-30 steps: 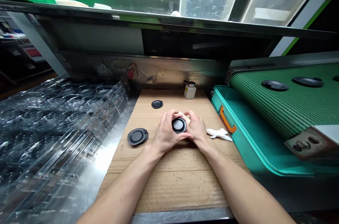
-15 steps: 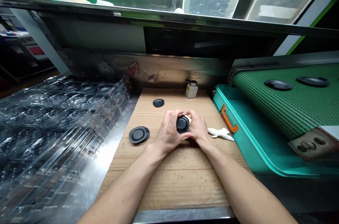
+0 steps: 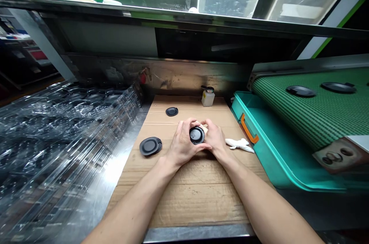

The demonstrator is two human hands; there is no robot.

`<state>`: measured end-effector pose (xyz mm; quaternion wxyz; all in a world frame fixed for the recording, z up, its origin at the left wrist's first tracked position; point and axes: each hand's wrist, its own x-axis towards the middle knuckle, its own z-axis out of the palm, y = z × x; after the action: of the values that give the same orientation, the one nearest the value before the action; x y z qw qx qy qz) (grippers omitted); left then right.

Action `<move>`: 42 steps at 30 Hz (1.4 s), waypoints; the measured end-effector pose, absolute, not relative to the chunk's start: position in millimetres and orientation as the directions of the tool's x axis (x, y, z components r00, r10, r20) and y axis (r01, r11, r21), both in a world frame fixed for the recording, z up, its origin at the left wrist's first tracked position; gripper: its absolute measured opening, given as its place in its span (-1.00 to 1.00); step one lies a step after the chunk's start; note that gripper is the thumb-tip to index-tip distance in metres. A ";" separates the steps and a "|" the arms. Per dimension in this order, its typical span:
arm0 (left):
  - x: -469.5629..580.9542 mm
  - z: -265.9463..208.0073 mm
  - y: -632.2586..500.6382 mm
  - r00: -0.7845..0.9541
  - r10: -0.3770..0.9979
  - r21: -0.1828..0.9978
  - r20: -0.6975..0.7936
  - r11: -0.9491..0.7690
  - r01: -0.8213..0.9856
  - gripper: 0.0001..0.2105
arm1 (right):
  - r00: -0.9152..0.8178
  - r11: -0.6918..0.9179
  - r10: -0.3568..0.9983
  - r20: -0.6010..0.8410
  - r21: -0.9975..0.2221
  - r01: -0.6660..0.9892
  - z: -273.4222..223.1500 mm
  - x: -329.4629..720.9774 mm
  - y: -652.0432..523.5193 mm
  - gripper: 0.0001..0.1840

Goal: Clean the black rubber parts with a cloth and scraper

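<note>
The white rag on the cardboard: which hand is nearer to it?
Right. The right hand sits just left of the white rag, not touching it. The left hand is farther left, beyond the black round part both hands hold.

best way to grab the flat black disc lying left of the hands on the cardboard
Take the black disc by its rim, pinching opposite edges from above. It lies flat on the cardboard with open space all round, and it looks thin, so there is probably little side wall to hold; a fingertip may need to tip one edge up first.
</note>
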<state>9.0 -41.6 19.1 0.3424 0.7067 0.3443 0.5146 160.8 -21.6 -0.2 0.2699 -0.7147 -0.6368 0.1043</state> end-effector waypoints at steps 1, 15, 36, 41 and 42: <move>8.1 19.1 -40.9 0.254 0.836 0.834 0.487 -0.532 0.150 -0.36 | 0.168 -0.045 0.966 0.194 -0.518 0.854 -0.7 160.8 -21.6 -0.65; -1.9 -1.0 -28.7 0.175 0.896 0.660 0.408 -0.422 0.622 -0.72 | 0.193 -0.029 0.940 0.280 -0.498 0.867 -7.9 158.9 -21.5 -0.65; -71.5 64.2 -87.1 0.467 0.851 0.416 0.240 -0.525 0.743 -0.46 | 0.190 -0.040 0.952 0.241 -0.515 0.856 -6.1 160.5 -21.8 -0.64; -118.5 72.0 -67.5 0.364 0.922 0.433 0.129 -0.383 0.816 -0.42 | 0.172 -0.017 0.952 0.254 -0.518 0.855 -4.9 161.5 -23.2 -0.64; -122.2 71.1 -63.0 0.363 0.928 0.437 0.078 -0.359 0.825 -0.40 | 0.171 -0.018 0.952 0.253 -0.513 0.858 -4.6 161.5 -23.2 -0.64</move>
<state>-122.2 -63.0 71.1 0.1641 0.8092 0.5416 0.1581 161.5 -23.2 -4.6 0.2887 -0.7086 -0.6387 0.0816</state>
